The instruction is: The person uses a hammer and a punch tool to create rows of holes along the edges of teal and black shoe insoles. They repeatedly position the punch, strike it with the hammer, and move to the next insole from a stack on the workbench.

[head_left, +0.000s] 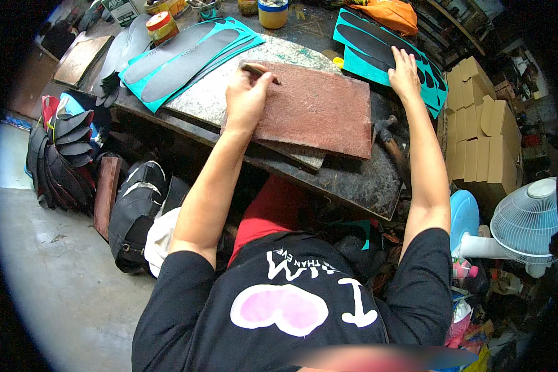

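Note:
My left hand [245, 102] is closed around a short, dark, stick-like tool [261, 70]; its exact kind cannot be made out. Hand and tool are over the left edge of a rough reddish-brown board [316, 111]. Beneath that board lies a pale, speckled slab [201, 105]. Out to the right, my right hand [404, 73] rests with fingers stretched out on teal sheets [363, 64] bearing black sole-shaped pieces [369, 40]. More teal sheets with grey sole shapes [183, 65] lie stacked at the table's left.
A hammer [390, 139] lies right of the board. Jars [161, 28] and an orange bag [390, 15] stand along the back. Cardboard boxes [480, 130] and a fan [524, 217] are at the right. Bundled black soles [65, 149] and a black bag [136, 217] are at the left.

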Demonstrator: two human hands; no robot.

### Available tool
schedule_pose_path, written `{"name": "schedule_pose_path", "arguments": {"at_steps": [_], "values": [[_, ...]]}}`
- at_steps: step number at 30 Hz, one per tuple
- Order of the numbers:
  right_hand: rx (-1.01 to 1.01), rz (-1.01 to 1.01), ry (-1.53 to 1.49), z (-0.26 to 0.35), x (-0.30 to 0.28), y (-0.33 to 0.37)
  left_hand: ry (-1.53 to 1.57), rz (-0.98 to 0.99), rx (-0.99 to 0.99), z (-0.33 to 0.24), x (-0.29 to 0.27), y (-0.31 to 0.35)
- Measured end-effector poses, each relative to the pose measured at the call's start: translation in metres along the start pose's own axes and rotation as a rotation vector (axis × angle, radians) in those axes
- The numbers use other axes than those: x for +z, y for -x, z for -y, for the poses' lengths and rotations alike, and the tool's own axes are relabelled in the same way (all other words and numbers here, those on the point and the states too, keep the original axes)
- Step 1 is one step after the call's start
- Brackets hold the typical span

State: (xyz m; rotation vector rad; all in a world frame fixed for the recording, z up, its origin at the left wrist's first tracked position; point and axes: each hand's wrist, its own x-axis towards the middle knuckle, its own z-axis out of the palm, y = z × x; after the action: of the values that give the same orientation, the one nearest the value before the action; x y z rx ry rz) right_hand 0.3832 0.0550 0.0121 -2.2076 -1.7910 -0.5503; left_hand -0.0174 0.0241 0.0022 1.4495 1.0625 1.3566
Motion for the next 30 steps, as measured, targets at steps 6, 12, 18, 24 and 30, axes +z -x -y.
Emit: {"name": "schedule_pose_path", "arguments": {"at_steps": [6, 12, 18, 24, 30], "values": [[-0.053, 0.071, 0.1, -0.028, 0.04, -0.009, 0.015, 0.016, 0.012, 0.005, -0.004, -0.002], [-0.173, -0.436, -0.127, -0.003, -0.047, -0.006, 0.169, -0.059, 0.023, 0.007, 0.002, -0.001], [-0.642, -0.446, -0.247, 0.103, -0.162, 0.098, 0.594, -0.496, 0.11, -0.008, -0.027, -0.006], [-0.652, -0.181, -0.319, 0.138, -0.158, 0.172, 0.492, -0.336, -0.198, -0.01, -0.094, -0.004], [-0.648, 0.105, -0.366, 0.165, -0.165, 0.193, 0.416, 0.085, -0.17, -0.002, -0.074, 0.015]]}}
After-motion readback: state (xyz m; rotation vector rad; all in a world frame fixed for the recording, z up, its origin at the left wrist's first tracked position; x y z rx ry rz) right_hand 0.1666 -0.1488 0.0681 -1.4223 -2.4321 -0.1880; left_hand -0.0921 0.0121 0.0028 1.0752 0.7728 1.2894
